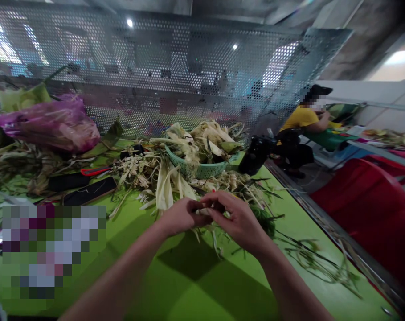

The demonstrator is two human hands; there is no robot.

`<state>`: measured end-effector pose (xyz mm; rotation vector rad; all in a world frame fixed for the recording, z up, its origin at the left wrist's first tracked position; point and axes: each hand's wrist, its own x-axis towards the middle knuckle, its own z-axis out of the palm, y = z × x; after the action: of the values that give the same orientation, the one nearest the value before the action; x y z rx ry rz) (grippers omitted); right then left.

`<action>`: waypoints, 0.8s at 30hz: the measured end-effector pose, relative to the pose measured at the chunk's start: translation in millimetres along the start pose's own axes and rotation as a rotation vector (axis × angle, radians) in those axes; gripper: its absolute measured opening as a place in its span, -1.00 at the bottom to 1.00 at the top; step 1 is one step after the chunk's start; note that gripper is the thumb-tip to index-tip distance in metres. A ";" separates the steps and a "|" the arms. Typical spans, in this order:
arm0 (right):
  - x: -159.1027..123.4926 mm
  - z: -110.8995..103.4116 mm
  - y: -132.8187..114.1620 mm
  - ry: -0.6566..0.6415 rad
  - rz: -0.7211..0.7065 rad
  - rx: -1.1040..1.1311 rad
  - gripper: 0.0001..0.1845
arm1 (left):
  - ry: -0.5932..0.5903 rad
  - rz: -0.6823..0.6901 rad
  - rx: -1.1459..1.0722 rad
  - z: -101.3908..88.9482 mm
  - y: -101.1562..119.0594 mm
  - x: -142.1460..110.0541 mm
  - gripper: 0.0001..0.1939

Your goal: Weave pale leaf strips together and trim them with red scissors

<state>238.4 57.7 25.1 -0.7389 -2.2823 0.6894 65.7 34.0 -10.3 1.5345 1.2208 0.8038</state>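
Observation:
My left hand point(182, 217) and my right hand point(231, 218) meet above the green table point(135, 285), fingers closed. Pinched between them is a small pale piece of dried husk point(205, 211), partly covered by the fingers. Thin pale strands point(217, 248) hang below my hands. Just beyond lie broad cream husk leaves point(165, 187), spilling down in front of a light green plastic basket point(205, 171). Dried husks and fibres point(210, 133) are heaped in that basket. A dark green bundle of strands point(263, 219) lies beside my right hand.
At left are a purple plastic bag point(55, 122), a red-handled cutter point(96, 170) and a dark phone-like slab point(90, 191). A black bottle-like object point(254, 155) stands right of the basket. Green cords point(317, 263) lie near the right edge, beside red chairs point(366, 196). A person in yellow point(300, 118) sits beyond.

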 end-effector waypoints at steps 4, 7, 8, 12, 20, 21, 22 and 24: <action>-0.9 4.2 2.0 0.004 -0.005 -0.031 -0.70 | 0.013 0.033 -0.067 4.6 -9.0 2.8 -0.76; -0.6 11.3 1.0 0.004 -0.057 -0.099 -0.71 | -0.006 0.093 -0.206 8.5 -13.9 4.7 -0.78; -0.6 12.7 0.3 0.038 -0.062 -0.110 -0.72 | -0.009 0.099 -0.274 9.0 -13.2 4.8 -0.77; -1.8 11.6 -3.0 0.341 -0.021 -0.047 -0.82 | 0.144 0.027 -0.571 7.0 -1.4 4.1 -0.69; -1.7 32.7 -4.6 0.223 0.122 0.144 -0.91 | 0.525 -0.031 -1.085 11.2 6.9 10.0 -0.66; -1.6 37.3 -3.9 0.205 0.153 0.156 -0.88 | 0.542 -0.028 -1.093 13.0 6.5 10.2 -0.66; -1.5 41.3 -3.1 0.198 0.190 0.166 -0.85 | 0.566 -0.028 -1.092 14.7 6.1 10.1 -0.64; -1.1 47.6 -1.4 0.198 0.269 0.199 -0.81 | 0.615 -0.032 -1.081 17.7 5.3 9.4 -0.60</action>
<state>205.4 42.8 -6.0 -0.9808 -1.9225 0.9097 86.0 37.9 -11.3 0.3807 0.9150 1.6324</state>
